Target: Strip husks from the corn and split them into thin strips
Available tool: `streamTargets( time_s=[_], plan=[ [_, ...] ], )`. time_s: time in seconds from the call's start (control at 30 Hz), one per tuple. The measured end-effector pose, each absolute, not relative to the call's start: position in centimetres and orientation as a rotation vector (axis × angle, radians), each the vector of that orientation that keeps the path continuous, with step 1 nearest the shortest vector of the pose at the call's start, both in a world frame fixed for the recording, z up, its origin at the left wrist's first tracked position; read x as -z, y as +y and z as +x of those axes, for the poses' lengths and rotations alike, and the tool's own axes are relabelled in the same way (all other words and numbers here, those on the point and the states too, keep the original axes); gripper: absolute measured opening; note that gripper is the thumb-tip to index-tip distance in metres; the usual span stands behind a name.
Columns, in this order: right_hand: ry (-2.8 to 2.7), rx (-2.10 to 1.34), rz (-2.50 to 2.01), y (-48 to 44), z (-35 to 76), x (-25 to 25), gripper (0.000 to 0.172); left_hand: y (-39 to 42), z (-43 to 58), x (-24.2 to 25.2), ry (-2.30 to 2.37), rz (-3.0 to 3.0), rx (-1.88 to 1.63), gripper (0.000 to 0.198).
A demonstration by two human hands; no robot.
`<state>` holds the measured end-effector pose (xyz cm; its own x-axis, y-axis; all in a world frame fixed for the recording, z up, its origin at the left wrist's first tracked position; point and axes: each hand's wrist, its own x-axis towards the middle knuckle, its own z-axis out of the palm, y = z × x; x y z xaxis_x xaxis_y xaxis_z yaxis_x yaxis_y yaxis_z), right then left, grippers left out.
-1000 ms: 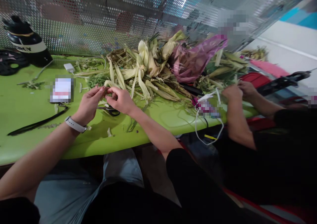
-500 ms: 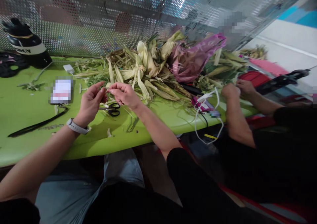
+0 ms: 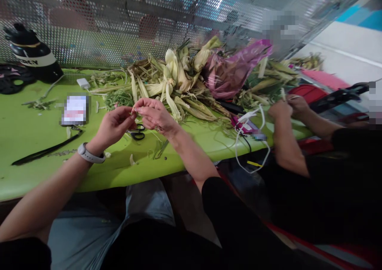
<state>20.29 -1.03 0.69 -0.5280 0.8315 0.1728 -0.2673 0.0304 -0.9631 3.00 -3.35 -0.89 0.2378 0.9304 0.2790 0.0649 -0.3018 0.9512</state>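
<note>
My left hand (image 3: 115, 124), with a pale band (image 3: 90, 153) on its wrist, is closed in a pinch just above the table. Its fingertips meet those of my right hand (image 3: 156, 118), which is pinched too. Whatever lies between the fingertips is tiny and mostly hidden, so I cannot name it. Below and between the hands are scissors (image 3: 139, 134) with black handles, lying on the table and partly covered. Behind my fingers is a small heap of thin green shreds (image 3: 119, 99). Dried corn husks (image 3: 171, 85) are piled just beyond.
On the green table (image 3: 38, 134) lie a phone (image 3: 75, 110), a black strap (image 3: 44, 152) and a white charger (image 3: 82, 83). A dark bottle (image 3: 37, 59) stands far left. A pink plastic bag (image 3: 227, 73) rests among the husks. At right, a co-worker's hands (image 3: 285, 108) work near a white cable (image 3: 237, 150).
My two hands have shifted slightly, and the left fingers are more curled in. More of the green shreds shows behind them. The co-worker's hands have moved a little.
</note>
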Motion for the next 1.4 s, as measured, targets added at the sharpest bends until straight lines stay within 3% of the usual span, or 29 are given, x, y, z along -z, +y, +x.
streamTargets(
  time_s=[0.2,0.4,0.57,0.83,1.07,1.4],
  plan=[
    [-1.348,-1.747,-0.643,-0.8,20.7,-1.2,0.014,-3.4,2.7,0.6,0.898,1.528,-1.183,0.034],
    [-1.305,-1.885,-0.613,-0.5,21.4,-1.5,0.006,-2.6,2.1,0.9,0.905,1.584,-1.296,0.023],
    [-1.373,-1.94,-0.585,-0.2,21.3,-1.1,0.007,-2.7,1.9,0.7,0.781,1.411,-1.129,0.027],
    [-1.409,-2.043,-0.582,0.6,21.4,-0.4,0.005,-2.6,1.0,0.0,0.726,1.627,-1.107,0.014],
    [-1.216,-2.029,-0.666,0.8,20.2,-0.1,0.019,-2.4,1.3,1.1,0.68,1.486,-1.128,0.018],
    [-1.293,-1.916,-0.655,0.8,20.6,-0.5,0.014,-2.3,1.7,1.2,0.793,1.33,-1.004,0.035]
  ],
)
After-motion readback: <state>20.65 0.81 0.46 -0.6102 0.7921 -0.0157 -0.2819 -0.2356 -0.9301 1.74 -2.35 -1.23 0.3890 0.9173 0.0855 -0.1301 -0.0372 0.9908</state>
